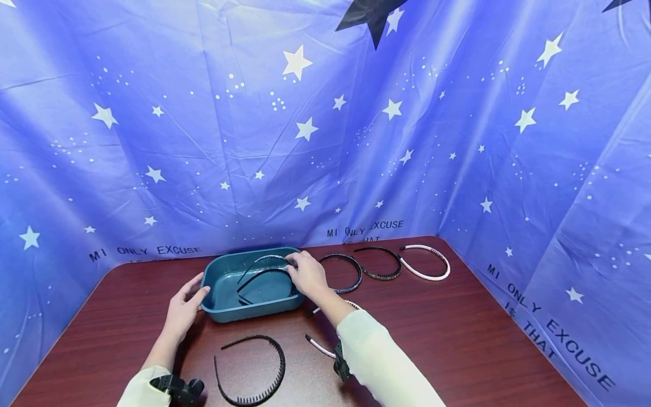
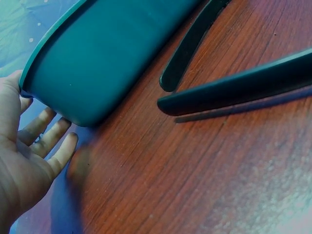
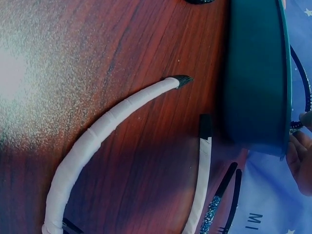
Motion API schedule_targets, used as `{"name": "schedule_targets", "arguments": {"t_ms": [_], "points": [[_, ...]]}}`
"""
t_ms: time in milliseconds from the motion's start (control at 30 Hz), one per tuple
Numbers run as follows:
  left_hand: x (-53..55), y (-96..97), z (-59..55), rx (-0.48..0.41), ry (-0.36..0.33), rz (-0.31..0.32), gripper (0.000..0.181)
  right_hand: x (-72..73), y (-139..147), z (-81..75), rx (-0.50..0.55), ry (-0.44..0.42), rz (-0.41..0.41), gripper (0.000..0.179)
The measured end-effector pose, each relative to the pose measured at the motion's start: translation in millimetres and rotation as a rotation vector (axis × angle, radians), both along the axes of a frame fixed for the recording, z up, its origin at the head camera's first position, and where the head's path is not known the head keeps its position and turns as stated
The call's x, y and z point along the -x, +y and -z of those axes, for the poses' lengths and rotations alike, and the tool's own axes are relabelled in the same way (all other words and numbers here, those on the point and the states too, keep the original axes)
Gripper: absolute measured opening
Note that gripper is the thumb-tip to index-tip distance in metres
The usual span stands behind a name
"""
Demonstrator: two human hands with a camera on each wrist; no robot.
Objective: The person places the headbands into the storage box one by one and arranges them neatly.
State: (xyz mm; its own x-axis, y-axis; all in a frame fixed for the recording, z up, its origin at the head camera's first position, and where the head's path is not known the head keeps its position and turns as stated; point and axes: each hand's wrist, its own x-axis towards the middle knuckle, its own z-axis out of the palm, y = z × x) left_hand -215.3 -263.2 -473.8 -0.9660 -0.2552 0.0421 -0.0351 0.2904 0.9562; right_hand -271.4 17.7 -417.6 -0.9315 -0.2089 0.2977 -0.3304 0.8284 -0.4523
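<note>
A teal plastic tub (image 1: 229,312) stands on the table, a dark headband (image 1: 269,272) inside it. My left hand (image 1: 184,305) holds its left end. The left wrist view shows the thumb of that hand (image 2: 24,161) at the rim and the fingers spread along the outer wall. Over the tub's right end, my right hand (image 1: 308,275) pinches a thin dark headband (image 1: 269,257) with small sparkling stones, seen also beyond the rim in the right wrist view. A black toothed headband (image 1: 282,362) lies on the table in front of the tub.
Right of the tub lie a blue-beaded headband (image 1: 358,277), a dark glittery headband (image 1: 391,275) and a pale pink headband (image 1: 445,268). Under my right forearm, two more pale headbands show partly, the nearer headband (image 3: 97,136) curving widely. A blue star-printed curtain (image 1: 254,141) encloses the table.
</note>
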Motion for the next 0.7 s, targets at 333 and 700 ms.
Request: {"name": "schedule_targets", "arguments": {"t_ms": [333, 700], "points": [[-1.3, 1.2, -2.1, 0.011, -0.009, -0.004, 0.054, 0.0, 1.3, 1.2, 0.004, -0.005, 0.001, 0.022], [-0.7, 2.7, -1.5, 0.041, 0.021, -0.031, 0.050, 1.1, 0.8, 1.5, 0.008, 0.008, -0.007, 0.022]]}}
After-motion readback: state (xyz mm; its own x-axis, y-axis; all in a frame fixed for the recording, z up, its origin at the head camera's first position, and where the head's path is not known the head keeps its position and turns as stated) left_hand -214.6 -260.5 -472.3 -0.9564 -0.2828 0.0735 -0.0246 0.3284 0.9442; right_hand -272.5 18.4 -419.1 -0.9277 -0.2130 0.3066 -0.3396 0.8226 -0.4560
